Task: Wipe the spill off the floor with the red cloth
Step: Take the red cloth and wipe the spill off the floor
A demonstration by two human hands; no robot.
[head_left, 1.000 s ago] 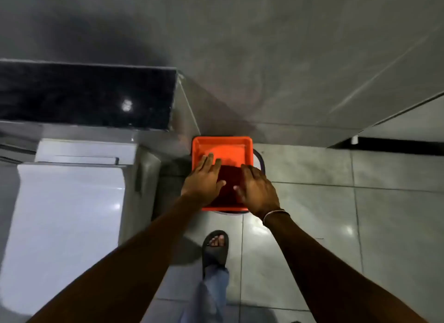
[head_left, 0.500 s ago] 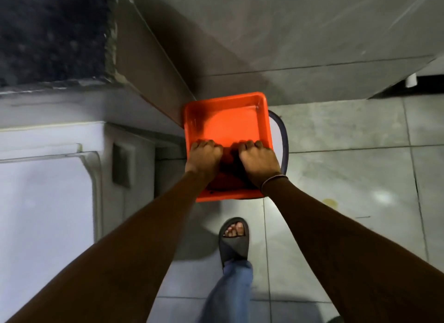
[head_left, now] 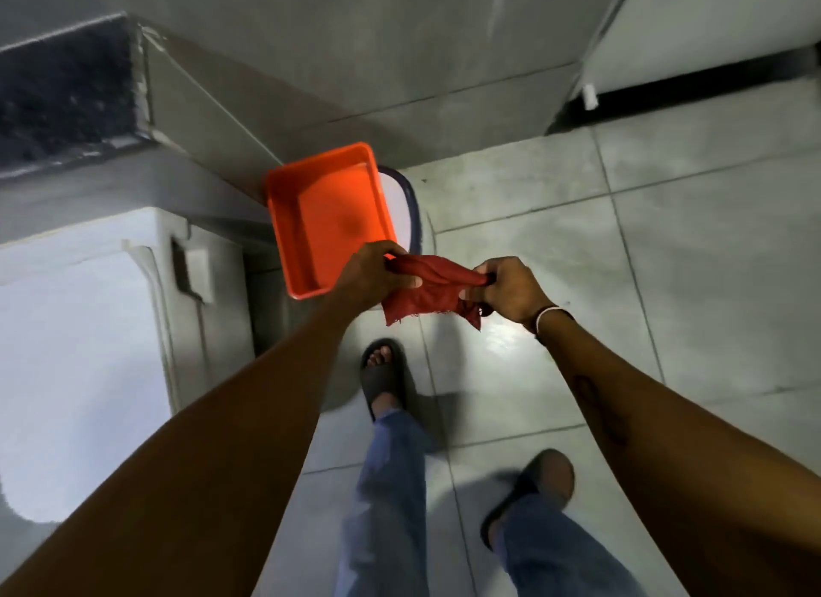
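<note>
no text, label, brand, number or sign is showing readably anywhere in the head view.
</note>
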